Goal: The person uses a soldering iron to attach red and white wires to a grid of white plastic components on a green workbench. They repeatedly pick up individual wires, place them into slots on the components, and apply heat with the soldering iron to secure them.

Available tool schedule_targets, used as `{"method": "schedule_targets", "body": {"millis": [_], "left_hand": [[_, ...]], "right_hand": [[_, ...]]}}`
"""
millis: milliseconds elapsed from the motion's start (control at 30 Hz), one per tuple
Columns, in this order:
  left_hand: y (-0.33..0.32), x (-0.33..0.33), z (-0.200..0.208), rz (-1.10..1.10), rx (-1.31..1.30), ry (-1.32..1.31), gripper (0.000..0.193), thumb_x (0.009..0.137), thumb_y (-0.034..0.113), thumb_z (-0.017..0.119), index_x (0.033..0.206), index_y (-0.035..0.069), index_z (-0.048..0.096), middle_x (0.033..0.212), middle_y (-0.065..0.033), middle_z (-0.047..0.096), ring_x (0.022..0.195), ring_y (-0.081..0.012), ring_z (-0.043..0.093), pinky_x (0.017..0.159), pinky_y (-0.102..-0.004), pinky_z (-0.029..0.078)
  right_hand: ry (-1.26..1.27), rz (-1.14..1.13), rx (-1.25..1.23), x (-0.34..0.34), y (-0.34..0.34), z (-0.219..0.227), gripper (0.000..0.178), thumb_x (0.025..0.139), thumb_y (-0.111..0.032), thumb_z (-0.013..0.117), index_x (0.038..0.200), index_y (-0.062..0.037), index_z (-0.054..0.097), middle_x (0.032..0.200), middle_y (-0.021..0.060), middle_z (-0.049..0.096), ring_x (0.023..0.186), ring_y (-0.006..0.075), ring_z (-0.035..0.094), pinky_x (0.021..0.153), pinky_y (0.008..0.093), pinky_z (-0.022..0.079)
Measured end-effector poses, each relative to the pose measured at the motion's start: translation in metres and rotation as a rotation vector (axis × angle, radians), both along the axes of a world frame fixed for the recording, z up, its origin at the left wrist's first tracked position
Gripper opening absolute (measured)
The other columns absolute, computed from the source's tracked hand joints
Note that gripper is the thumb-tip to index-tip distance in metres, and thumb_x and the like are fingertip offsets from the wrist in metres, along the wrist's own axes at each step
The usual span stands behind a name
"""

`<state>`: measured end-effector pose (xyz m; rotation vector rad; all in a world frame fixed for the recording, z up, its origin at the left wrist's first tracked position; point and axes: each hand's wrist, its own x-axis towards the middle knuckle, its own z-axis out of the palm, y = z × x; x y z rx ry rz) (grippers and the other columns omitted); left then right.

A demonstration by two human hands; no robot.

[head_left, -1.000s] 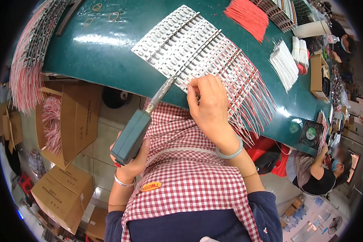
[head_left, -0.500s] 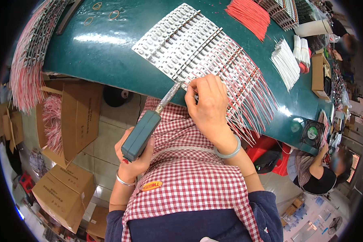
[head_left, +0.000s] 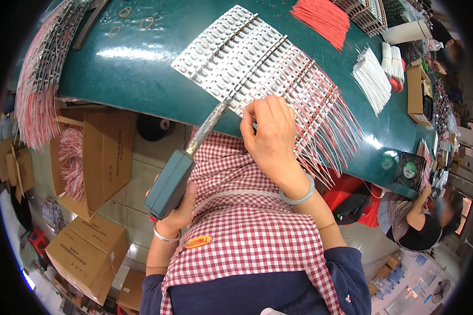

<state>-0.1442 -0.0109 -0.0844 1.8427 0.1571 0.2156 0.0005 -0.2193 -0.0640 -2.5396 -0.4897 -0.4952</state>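
My left hand [head_left: 180, 210] is wrapped round the dark green handle of a soldering gun [head_left: 171, 181]. Its silvery barrel slants up and away, with the tip at the near edge of a white panel of small metal-and-plastic parts [head_left: 226, 55]. Close to that tip, my right hand [head_left: 272, 128] has its fingers pinched together over the panel's near edge. What those fingers hold is hidden beneath them. Thin red and white wires [head_left: 333, 126] run from the right part of the panel and droop over the table's front edge.
On the green table [head_left: 136, 73] lie a bundle of red wires [head_left: 323, 20], white wires [head_left: 372, 81] and rubber bands [head_left: 147, 22]. Wired strips [head_left: 39, 89] hang over the left side. Cardboard boxes [head_left: 108, 157] stand below left. A small fan [head_left: 409, 170] and another person [head_left: 420, 220] are at right.
The soldering gun's handle has come down and left, and its tip has drawn slightly up and left from my right fingers. My right hand stays nearly in place.
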Motion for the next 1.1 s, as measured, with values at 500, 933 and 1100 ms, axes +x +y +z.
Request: {"method": "schedule_targets", "body": {"millis": [500, 933, 1100], "left_hand": [[-0.013, 0.018, 0.03, 0.233, -0.292, 0.055, 0.039, 0.081, -0.009, 0.067, 0.118, -0.006, 0.057, 0.113, -0.0184, 0.066, 0.056, -0.0112, 0.055, 0.049, -0.0255, 0.046], [-0.02, 0.029, 0.033, 0.175, -0.32, -0.057, 0.046, 0.083, -0.011, 0.065, 0.127, -0.006, 0.053, 0.11, -0.0162, 0.065, 0.058, -0.0104, 0.055, 0.048, -0.0239, 0.044], [-0.018, 0.039, 0.028, 0.187, -0.268, -0.096, 0.052, 0.082, -0.011, 0.063, 0.131, -0.006, 0.045, 0.112, -0.0235, 0.064, 0.051, -0.0122, 0.053, 0.043, -0.0245, 0.042]], "right_hand": [[-0.112, 0.717, 0.359, -0.026, -0.032, 0.195, 0.016, 0.083, -0.005, 0.065, 0.098, -0.0024, 0.067, 0.093, 0.0132, 0.062, 0.085, 0.0283, 0.059, 0.075, 0.0375, 0.048], [-0.403, 0.622, 0.368, -0.045, -0.056, 0.203, 0.013, 0.086, -0.008, 0.059, 0.092, -0.0018, 0.069, 0.092, 0.012, 0.066, 0.08, 0.025, 0.06, 0.072, 0.035, 0.048], [-0.558, 0.478, 0.365, -0.057, -0.076, 0.193, 0.015, 0.087, -0.01, 0.057, 0.089, -0.0017, 0.07, 0.092, 0.0116, 0.068, 0.078, 0.0237, 0.06, 0.07, 0.034, 0.049]]}}
